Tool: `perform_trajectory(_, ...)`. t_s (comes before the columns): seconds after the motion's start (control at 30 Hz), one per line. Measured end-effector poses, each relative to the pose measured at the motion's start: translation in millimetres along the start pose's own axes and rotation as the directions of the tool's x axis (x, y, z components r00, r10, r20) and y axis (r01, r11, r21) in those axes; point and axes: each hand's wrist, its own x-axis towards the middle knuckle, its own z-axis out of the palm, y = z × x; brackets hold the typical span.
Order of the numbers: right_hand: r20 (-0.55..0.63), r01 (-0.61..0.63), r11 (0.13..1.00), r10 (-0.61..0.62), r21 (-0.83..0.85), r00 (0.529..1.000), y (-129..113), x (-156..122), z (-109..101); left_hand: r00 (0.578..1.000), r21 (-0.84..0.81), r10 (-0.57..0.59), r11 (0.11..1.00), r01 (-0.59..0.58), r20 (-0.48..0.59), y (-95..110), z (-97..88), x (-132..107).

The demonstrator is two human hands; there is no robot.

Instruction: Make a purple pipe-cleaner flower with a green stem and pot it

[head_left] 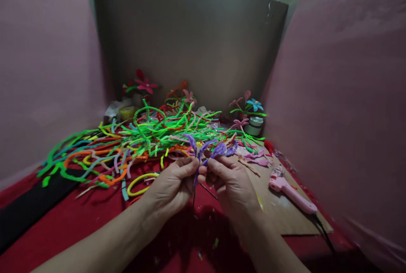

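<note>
My left hand (183,177) and my right hand (226,177) meet over the red cloth. Between them is a purple pipe cleaner flower (218,150) with several looped petals fanning upward. My left hand is closed, its thumb and finger pinching the flower near the base of the petals. On the other side, my right thumb and fingers pinch a petal. Thin dark wire ends poke out below both hands. A heap of pipe cleaners (165,129), mostly bright green, lies just beyond my fingers. The exact grip point is partly hidden by my fingers.
To the right, a pink glue gun (296,194) with a black cord lies on a cardboard sheet (282,216). Pink petals (256,158) lie beyond it. Finished flowers (146,85) and a grey jar (254,125) stand at the back. A black strip (38,201) lies left on the red cloth (104,222).
</note>
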Motion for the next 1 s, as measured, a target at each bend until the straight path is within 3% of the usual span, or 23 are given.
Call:
perform_trajectory(0.1, -0.016, -0.025, 0.998, 0.026, 0.055, 1.000, 2, 3, -1, 1.000, 0.034, 0.020, 0.999, -0.021, 0.013, -2, -2.6, 2)
perform_trajectory(0.2, -0.027, 0.074, 0.997, -0.074, 0.021, 0.997, -3, 0, -1, 0.996, 0.091, 0.026, 0.995, -0.034, 0.080, -3, -6.4, 5)
perform_trajectory(0.3, -0.024, 0.172, 0.972, -0.178, -0.157, 0.984, -16, -5, 0, 0.983, 0.199, 0.063, 0.975, -0.097, 0.174, 0, -9.3, 6)
perform_trajectory(0.4, -0.016, 0.203, 0.891, -0.229, -0.407, 0.973, -29, -10, 4, 0.968, 0.349, 0.126, 0.916, -0.198, 0.217, 3, -8.7, 3)
perform_trajectory(0.63, 0.056, 0.251, 0.767, -0.271, -0.590, 0.961, -27, -17, 10, 0.952, 0.496, 0.217, 0.815, -0.299, 0.218, 5, -7.3, -4)
perform_trajectory(0.8, 0.071, 0.311, 0.652, -0.368, -0.692, 0.927, -18, -18, 7, 0.943, 0.506, 0.226, 0.800, -0.323, 0.244, 4, -12.0, -1)
perform_trajectory(1.0, 0.104, 0.332, 0.570, -0.394, -0.752, 0.913, -19, -18, 11, 0.939, 0.499, 0.257, 0.798, -0.340, 0.228, 2, -11.8, 1)
